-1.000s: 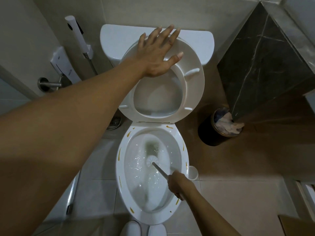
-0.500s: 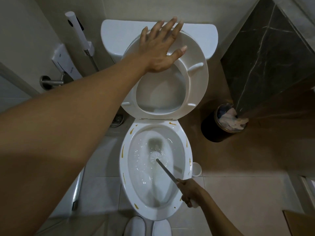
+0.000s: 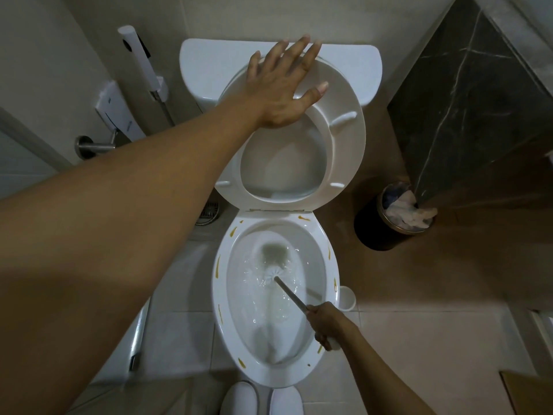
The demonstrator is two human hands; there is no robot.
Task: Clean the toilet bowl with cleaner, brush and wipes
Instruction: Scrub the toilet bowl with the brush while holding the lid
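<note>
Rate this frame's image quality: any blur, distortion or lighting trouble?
Head view: dim, even light; strong wide-angle distortion balloons the near left forearm and bends the walls. The left hand on the seat and the right hand are sharp; the brush head smears into churned water.

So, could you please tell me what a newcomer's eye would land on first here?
The left hand lies flat on the raised toilet seat at the top. Below, the right hand grips a toilet brush whose head is in the bowl water. Yellow-brown streaks dot the bowl rim.
</note>
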